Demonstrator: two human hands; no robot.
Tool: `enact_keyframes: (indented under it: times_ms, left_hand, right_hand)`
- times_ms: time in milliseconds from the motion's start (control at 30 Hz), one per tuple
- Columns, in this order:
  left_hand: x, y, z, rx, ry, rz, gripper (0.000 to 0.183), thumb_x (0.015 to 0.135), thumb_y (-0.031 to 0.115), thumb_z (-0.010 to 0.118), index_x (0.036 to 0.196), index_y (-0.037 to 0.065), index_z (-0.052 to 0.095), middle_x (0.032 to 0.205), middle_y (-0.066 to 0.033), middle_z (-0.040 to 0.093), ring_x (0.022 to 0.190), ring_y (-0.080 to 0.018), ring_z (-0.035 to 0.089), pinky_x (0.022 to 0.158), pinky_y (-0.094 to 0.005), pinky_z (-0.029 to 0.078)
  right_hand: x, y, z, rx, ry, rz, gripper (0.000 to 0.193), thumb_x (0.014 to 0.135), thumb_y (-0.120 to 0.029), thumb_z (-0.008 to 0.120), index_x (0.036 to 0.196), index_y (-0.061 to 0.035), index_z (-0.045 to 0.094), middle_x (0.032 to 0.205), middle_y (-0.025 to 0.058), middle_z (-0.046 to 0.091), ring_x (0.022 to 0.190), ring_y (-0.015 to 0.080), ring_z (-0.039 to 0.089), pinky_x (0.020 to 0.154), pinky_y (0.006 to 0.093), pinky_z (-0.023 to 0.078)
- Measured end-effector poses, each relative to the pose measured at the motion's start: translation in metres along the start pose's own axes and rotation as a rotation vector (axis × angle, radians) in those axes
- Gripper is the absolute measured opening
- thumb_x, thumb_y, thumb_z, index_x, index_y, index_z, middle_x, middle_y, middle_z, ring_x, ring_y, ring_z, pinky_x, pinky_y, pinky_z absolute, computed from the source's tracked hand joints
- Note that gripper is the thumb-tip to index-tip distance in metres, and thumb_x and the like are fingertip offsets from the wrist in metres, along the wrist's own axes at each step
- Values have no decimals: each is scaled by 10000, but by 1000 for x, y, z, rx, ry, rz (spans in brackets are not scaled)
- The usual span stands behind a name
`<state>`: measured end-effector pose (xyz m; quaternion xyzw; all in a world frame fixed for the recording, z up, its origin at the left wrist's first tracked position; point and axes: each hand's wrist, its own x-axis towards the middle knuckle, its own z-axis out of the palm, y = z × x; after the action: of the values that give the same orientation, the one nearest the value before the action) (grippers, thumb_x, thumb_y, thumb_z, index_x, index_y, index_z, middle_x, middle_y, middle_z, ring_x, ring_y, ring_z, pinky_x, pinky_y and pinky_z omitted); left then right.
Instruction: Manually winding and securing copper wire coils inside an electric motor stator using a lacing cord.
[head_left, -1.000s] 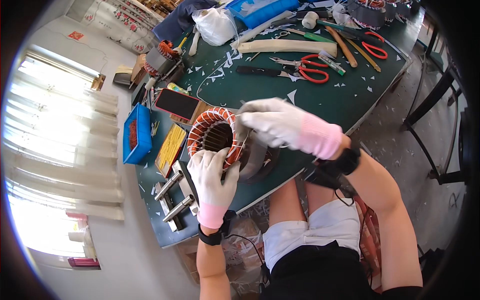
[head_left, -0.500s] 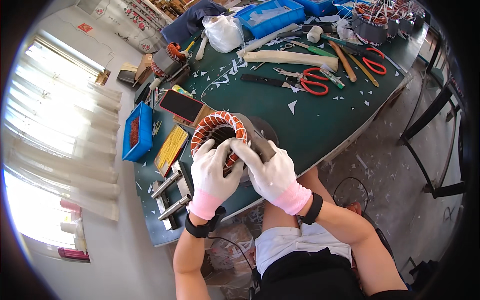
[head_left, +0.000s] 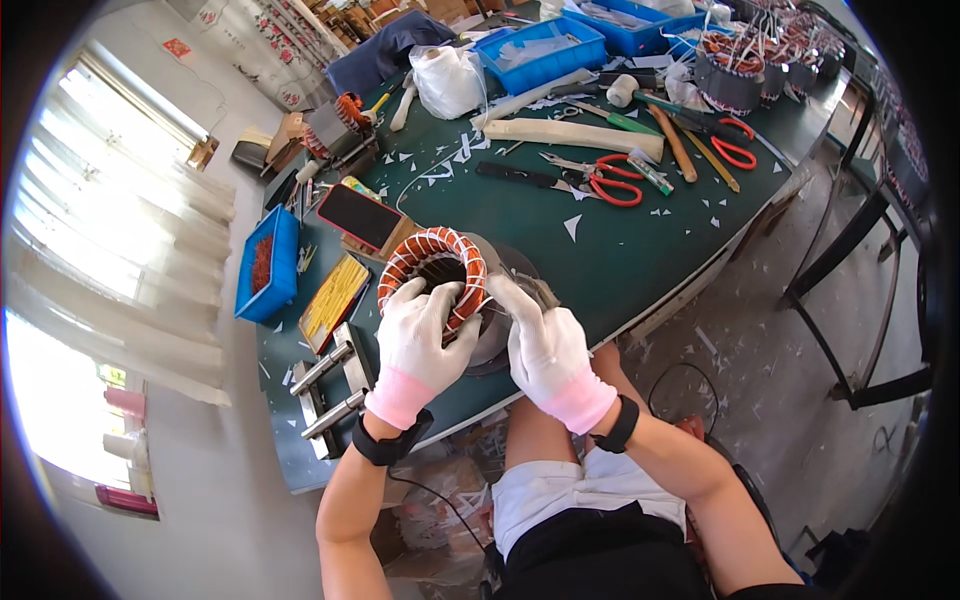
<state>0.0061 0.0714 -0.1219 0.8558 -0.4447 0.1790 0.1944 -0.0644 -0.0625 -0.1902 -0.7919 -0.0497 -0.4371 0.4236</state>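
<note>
A motor stator (head_left: 490, 250) lies on its side on the table before me. Its orange-red winding ring (head_left: 432, 238), laced round with white cord, faces me and to the left. Both my hands wear white gloves with pink cuffs. My left hand (head_left: 418, 335) grips the near side of the ring, its fingers reaching into the bore and the thumb near the lower right edge. Just right of the ring, my right hand (head_left: 548, 345) is closed, fingertips by the winding's edge; what it pinches, perhaps a thin strand, is too small to make out.
A phone (head_left: 358, 217), a tray of yellow sticks (head_left: 333, 302), a blue bin (head_left: 270, 262) and a metal bar frame (head_left: 335, 385) stand to the left. Beyond lie pliers (head_left: 575, 170), red-handled scissors (head_left: 615, 192), a wooden stick (head_left: 688, 150) and paper scraps. More wound stators (head_left: 728, 82) stand far right.
My right hand has drawn back to the right, away from the ring's bore and from my left hand. The left hand stays on the winding. The whole view has shifted slightly.
</note>
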Motion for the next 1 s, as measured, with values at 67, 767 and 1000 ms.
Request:
enact_keyframes:
  times_ms: [67,767,1000]
  left_hand:
    - [-1,-1,0,27,51,55,233,743,144,680,946,41,628,698,-106,635,762,-325,585,750,-404,465]
    - [-17,1,9,333,213,-188,682,685,418,758,1216,44,549,1361,-175,516,1327,-415,360,1096,-615,168]
    - [-17,6,36,424,609,-52,624,678,211,752,1216,46,483,1349,-152,515,1277,-393,411,1064,-628,216]
  right_hand:
    - [8,1,6,-11,57,-64,638,761,28,580,1361,-142,448,994,190,646,680,356,636,574,437,520]
    - [2,2,-56,1206,-847,828,251,906,-169,588,1054,30,626,1020,132,643,867,187,642,731,286,535]
    - [69,-21,-1,220,-333,-264,245,822,-3,573,1065,-33,594,1004,187,608,884,402,593,756,408,496]
